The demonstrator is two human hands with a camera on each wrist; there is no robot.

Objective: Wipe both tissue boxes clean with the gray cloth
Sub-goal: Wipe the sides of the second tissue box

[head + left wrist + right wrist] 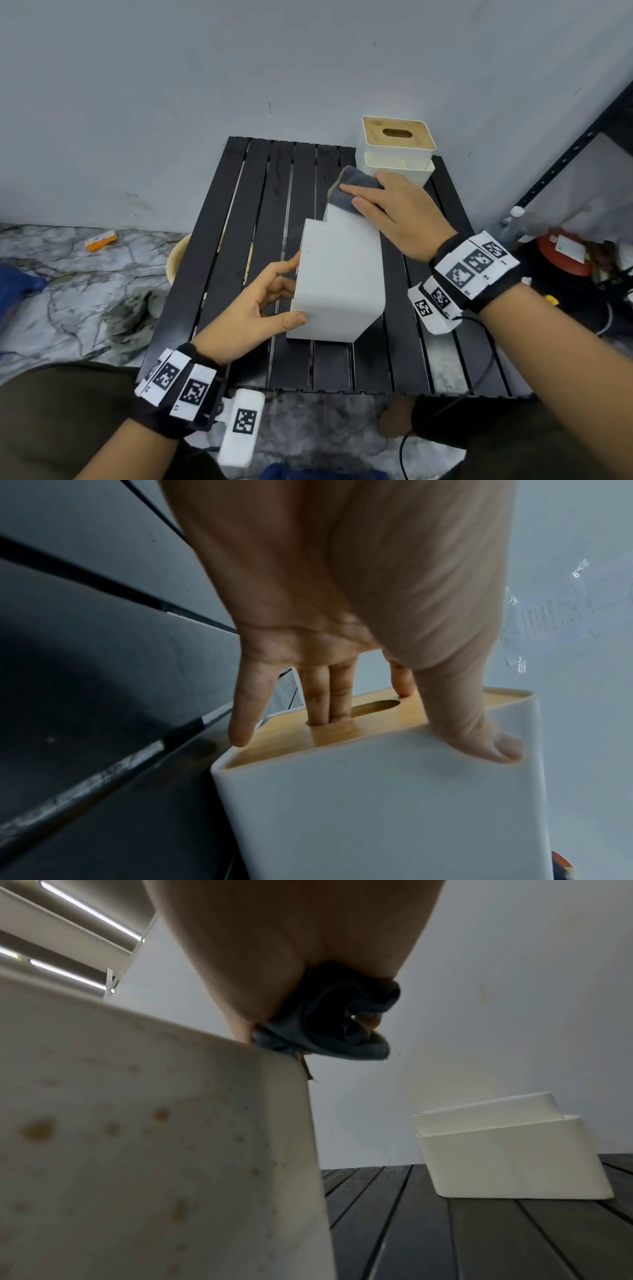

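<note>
A white tissue box (342,274) lies tipped on its side in the middle of the black slatted table (239,240). Its wooden lid (359,723) faces left. My left hand (274,294) grips it there, two fingers (325,696) in the lid's slot and the thumb on the white side (394,804). My right hand (394,212) holds the bunched gray cloth (356,178) against the box's far upper edge. Brownish spots mark one side of the box (137,1150) below the cloth (335,1020). The second tissue box (394,164) stands upright at the table's back right (514,1164).
A gray wall rises right behind the table. A dark metal rack (565,154) stands at the right, with a bottle (513,222) and a red container (561,253) below it. A beige basin (178,253) and an orange packet (101,240) sit on the marble floor at the left.
</note>
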